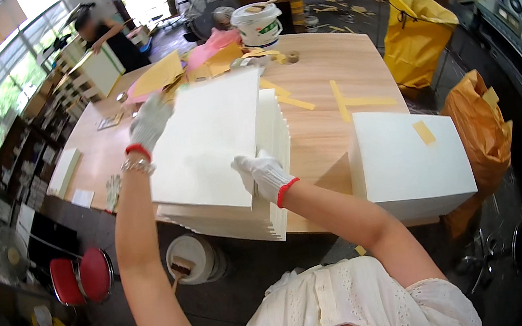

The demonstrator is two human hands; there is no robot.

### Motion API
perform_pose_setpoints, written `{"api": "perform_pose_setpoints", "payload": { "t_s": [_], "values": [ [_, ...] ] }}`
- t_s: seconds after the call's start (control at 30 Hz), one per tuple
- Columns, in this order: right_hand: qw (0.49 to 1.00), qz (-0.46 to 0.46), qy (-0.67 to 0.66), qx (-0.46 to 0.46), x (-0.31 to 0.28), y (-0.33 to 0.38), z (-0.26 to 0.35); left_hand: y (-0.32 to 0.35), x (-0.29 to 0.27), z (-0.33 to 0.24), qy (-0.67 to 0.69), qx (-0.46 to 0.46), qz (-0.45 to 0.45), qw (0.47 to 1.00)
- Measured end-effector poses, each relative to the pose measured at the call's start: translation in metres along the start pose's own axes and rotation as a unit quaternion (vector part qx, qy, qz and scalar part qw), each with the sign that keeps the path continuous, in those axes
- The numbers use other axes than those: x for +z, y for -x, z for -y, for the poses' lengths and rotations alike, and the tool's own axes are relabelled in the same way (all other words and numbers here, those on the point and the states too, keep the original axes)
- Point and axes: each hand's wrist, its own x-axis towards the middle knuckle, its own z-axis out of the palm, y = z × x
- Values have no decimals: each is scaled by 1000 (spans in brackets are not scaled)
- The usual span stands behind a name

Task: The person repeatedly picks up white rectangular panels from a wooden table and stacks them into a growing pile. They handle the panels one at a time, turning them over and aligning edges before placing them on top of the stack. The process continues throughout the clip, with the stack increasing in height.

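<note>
Both my hands wear white knit gloves with red cuffs. A large cream-white board [209,140] is lifted slightly above a stack of similar white boards [274,161] on the wooden table [328,69]. My left hand [149,121] grips the board's far left corner. My right hand [264,175] pinches its near right edge. A metal bracelet sits on my left wrist.
A second stack of white boards [409,162] with a yellow strip on top lies at the right. Yellow sheets [160,75], strips, a tape roll [291,56] and a white bucket [257,24] lie farther back. Another bucket [190,257] stands under the table, red stools [83,277] left, yellow bags [415,33] right. A person [105,34] works far left.
</note>
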Motion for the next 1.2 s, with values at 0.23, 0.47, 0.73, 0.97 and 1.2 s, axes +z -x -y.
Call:
{"api": "perform_pose_setpoints", "payload": {
  "t_s": [0.23,0.47,0.73,0.97,1.2],
  "values": [
    [875,73,475,63,-26,16,54,34,68,-36,690,-355,256,577],
    [822,113,549,103,-18,27,80,3,95,-60,806,-347,210,430],
    [814,70,572,74,-15,38,78,1,113,-67,846,-318,195,380],
    [848,41,528,12,-18,60,45,109,76,-47,588,-140,-69,794],
    [693,95,664,-262,-23,100,-3,238,-4,-58,807,-302,159,483]
  ]
}}
